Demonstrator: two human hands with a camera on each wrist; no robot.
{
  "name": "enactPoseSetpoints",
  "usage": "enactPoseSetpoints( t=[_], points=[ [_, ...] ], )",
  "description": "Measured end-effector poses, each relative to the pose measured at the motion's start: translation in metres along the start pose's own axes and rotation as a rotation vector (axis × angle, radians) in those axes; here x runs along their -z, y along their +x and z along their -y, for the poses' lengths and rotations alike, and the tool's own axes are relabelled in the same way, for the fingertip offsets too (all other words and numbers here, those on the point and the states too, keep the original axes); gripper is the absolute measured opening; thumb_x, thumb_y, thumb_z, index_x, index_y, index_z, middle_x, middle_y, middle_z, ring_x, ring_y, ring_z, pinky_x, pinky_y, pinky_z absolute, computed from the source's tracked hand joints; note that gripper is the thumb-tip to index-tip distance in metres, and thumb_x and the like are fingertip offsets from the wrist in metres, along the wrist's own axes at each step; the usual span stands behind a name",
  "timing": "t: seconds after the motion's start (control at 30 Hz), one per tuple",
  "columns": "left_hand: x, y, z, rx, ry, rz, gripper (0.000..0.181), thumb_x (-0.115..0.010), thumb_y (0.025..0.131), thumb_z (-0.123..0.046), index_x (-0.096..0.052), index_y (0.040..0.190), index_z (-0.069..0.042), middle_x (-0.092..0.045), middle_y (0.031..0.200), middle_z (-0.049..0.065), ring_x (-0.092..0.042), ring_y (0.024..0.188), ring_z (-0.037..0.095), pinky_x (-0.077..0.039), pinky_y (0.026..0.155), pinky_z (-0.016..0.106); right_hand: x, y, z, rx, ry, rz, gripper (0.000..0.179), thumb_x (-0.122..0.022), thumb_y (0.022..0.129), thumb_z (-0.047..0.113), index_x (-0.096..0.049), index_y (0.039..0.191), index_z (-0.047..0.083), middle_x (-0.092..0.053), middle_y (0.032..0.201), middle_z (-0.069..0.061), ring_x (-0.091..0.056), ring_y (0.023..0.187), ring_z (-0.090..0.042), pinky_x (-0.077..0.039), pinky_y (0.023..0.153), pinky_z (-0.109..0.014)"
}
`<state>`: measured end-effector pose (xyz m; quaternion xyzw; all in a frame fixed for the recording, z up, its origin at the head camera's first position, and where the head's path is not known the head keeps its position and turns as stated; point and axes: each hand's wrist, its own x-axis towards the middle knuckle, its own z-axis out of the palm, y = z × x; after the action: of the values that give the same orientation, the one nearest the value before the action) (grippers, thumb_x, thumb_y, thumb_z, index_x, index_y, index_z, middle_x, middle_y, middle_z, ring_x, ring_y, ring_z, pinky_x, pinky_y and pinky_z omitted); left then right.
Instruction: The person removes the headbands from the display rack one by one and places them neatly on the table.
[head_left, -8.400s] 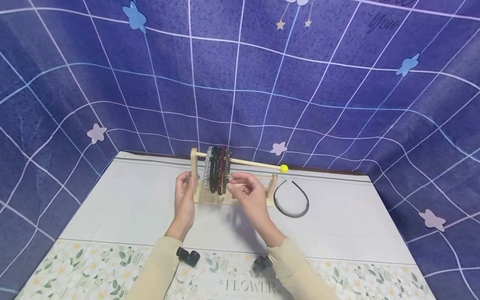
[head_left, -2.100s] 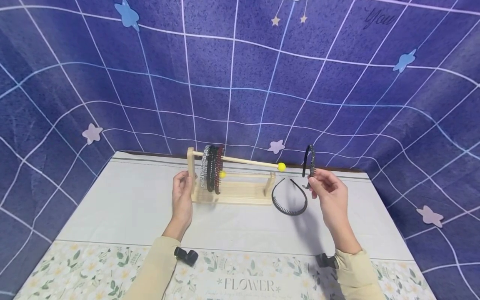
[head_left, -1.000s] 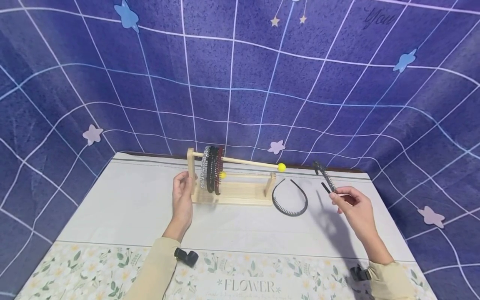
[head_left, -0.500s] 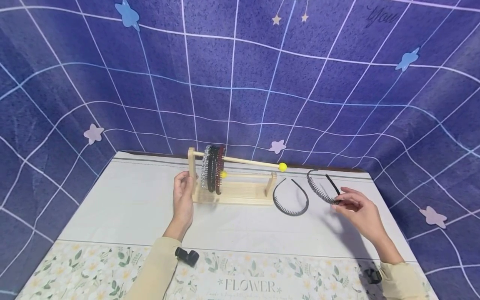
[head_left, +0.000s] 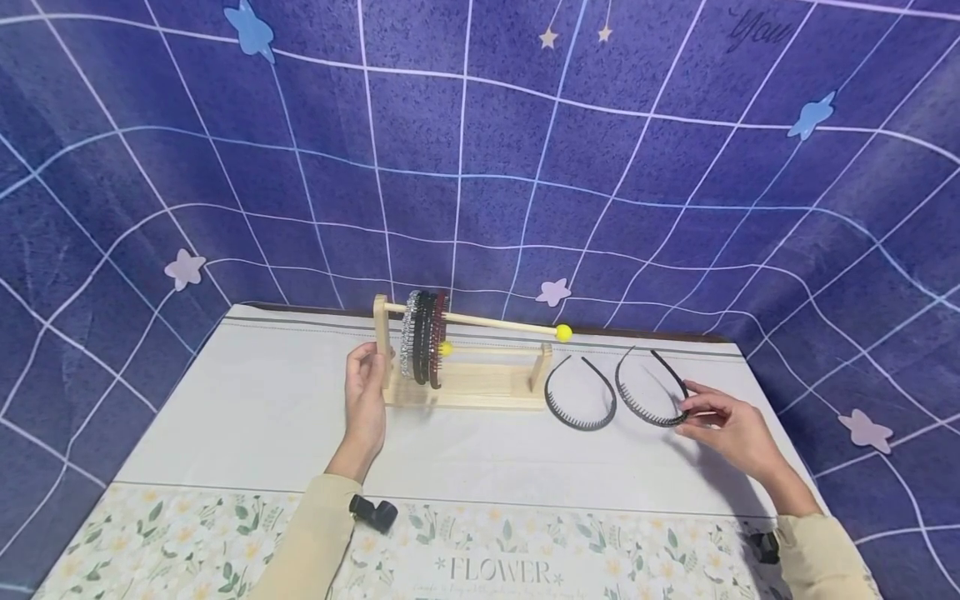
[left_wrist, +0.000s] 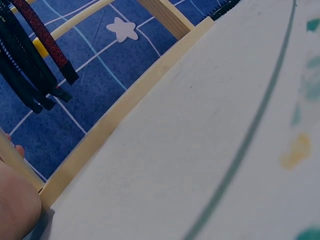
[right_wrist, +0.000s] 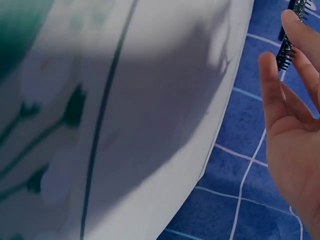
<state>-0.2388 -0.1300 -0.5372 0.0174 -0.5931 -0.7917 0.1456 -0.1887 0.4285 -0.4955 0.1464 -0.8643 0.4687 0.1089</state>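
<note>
A wooden stand [head_left: 465, 398] sits near the back of the table, several toothed headbands [head_left: 423, 340] hanging at the left of its upper rod: silvery, black and dark red. My left hand [head_left: 365, 400] grips the stand's left upright; in the left wrist view only part of that hand [left_wrist: 19, 205] shows, by the post. Over at the right, my right hand [head_left: 731, 429] holds a dark glittery headband [head_left: 641, 410] by its right side, thumb in front and fingers behind. The right wrist view has this headband [right_wrist: 286, 54] between the thumb and fingers of my right hand [right_wrist: 295, 115].
A black toothed headband [head_left: 583, 425] lies on the white table cover [head_left: 465, 467], between the stand and the held headband. Yellow balls [head_left: 563, 333] cap the rods. A purple curtain [head_left: 480, 208] rises behind the table.
My right hand has taken a glittery headband off the upper rod, carried it right and lowered it to the table, turning it flat beside the black one. My left hand has stayed on the upright.
</note>
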Motion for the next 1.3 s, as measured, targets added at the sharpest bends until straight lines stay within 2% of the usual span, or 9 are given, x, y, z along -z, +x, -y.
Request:
enactPoseSetpoints(
  t=[0.07, 0.27, 0.33, 0.5, 0.63, 0.73, 0.9, 1.03, 1.3],
  points=[
    [0.0, 0.0, 0.0, 0.001, -0.003, 0.001, 0.027, -0.045, 0.12, -0.033, -0.047, 0.145, -0.022, -0.05, 0.16, 0.02, -0.048, 0.152, 0.029, -0.032, 0.131, 0.034, 0.002, 0.001, -0.004, -0.002, -0.035, 0.0, 0.032, -0.093, 0.079, -0.016, -0.077, 0.106, -0.01, -0.069, 0.142, 0.004, -0.078, 0.083, -0.006, -0.063, 0.074, -0.016],
    [0.0, 0.001, 0.001, 0.0, -0.013, -0.004, 0.026, -0.046, 0.12, -0.032, -0.048, 0.144, -0.022, -0.053, 0.157, 0.02, -0.051, 0.149, 0.027, -0.032, 0.131, 0.035, 0.008, 0.002, -0.014, -0.014, -0.129, 0.011, 0.031, -0.093, 0.077, -0.017, -0.079, 0.102, -0.005, -0.066, 0.142, -0.037, -0.076, 0.084, -0.002, -0.062, 0.071, -0.014],
    [0.0, 0.001, 0.0, -0.001, -0.009, -0.004, 0.027, -0.046, 0.12, -0.033, -0.048, 0.145, -0.022, -0.054, 0.155, 0.018, -0.05, 0.149, 0.027, -0.032, 0.13, 0.035, 0.009, 0.002, -0.017, -0.011, -0.161, 0.023, 0.031, -0.093, 0.077, -0.017, -0.079, 0.101, -0.004, -0.063, 0.141, -0.043, -0.075, 0.087, 0.0, -0.061, 0.073, -0.013],
    [-0.001, 0.0, -0.001, 0.002, -0.017, -0.013, 0.025, -0.047, 0.12, -0.031, -0.049, 0.143, -0.022, -0.055, 0.155, 0.019, -0.047, 0.153, 0.036, -0.033, 0.131, 0.034, 0.009, 0.004, -0.022, -0.014, -0.215, 0.056, 0.032, -0.097, 0.076, -0.012, -0.08, 0.101, 0.001, -0.064, 0.142, -0.041, -0.074, 0.089, 0.001, -0.061, 0.074, -0.013],
    [-0.001, -0.001, -0.002, 0.015, -0.004, -0.011, 0.026, -0.046, 0.12, -0.032, -0.048, 0.144, -0.022, -0.052, 0.159, 0.021, -0.049, 0.152, 0.031, -0.033, 0.132, 0.035, 0.008, 0.004, -0.025, 0.001, -0.274, 0.076, 0.035, -0.099, 0.074, -0.007, -0.081, 0.1, 0.006, -0.068, 0.14, -0.036, -0.073, 0.091, 0.001, -0.06, 0.074, -0.014],
    [0.0, -0.001, -0.002, 0.015, 0.0, -0.003, 0.028, -0.045, 0.121, -0.032, -0.047, 0.146, -0.021, -0.049, 0.162, 0.022, -0.049, 0.153, 0.029, -0.032, 0.133, 0.036, 0.008, 0.003, -0.026, 0.007, -0.321, 0.078, 0.038, -0.101, 0.072, -0.004, -0.081, 0.1, 0.011, -0.07, 0.139, -0.032, -0.069, 0.096, 0.006, -0.057, 0.074, -0.011],
    [0.0, -0.001, -0.002, 0.009, 0.0, 0.004, 0.028, -0.044, 0.121, -0.032, -0.046, 0.146, -0.021, -0.048, 0.164, 0.021, -0.047, 0.155, 0.03, -0.032, 0.133, 0.035, 0.007, 0.003, -0.028, 0.002, -0.326, 0.079, 0.04, -0.103, 0.071, -0.002, -0.082, 0.102, 0.012, -0.07, 0.139, -0.032, -0.065, 0.103, 0.011, -0.055, 0.077, -0.008],
    [0.0, 0.0, -0.001, 0.009, 0.004, -0.001, 0.027, -0.045, 0.121, -0.032, -0.047, 0.146, -0.021, -0.049, 0.163, 0.021, -0.048, 0.154, 0.031, -0.032, 0.133, 0.035, 0.007, 0.002, -0.028, 0.009, -0.31, 0.085, 0.042, -0.102, 0.072, -0.004, -0.082, 0.106, 0.01, -0.069, 0.139, -0.033, -0.065, 0.105, 0.008, -0.056, 0.079, -0.008],
    [0.0, 0.0, -0.002, 0.013, 0.018, 0.004, 0.03, -0.044, 0.121, -0.034, -0.046, 0.148, -0.021, -0.046, 0.164, 0.023, -0.048, 0.154, 0.028, -0.031, 0.134, 0.038, 0.007, 0.001, -0.026, 0.064, -0.322, 0.079, 0.051, -0.104, 0.068, -0.002, -0.081, 0.112, 0.007, -0.068, 0.139, -0.033, -0.067, 0.097, -0.006, -0.054, 0.073, -0.011]
  ],
)
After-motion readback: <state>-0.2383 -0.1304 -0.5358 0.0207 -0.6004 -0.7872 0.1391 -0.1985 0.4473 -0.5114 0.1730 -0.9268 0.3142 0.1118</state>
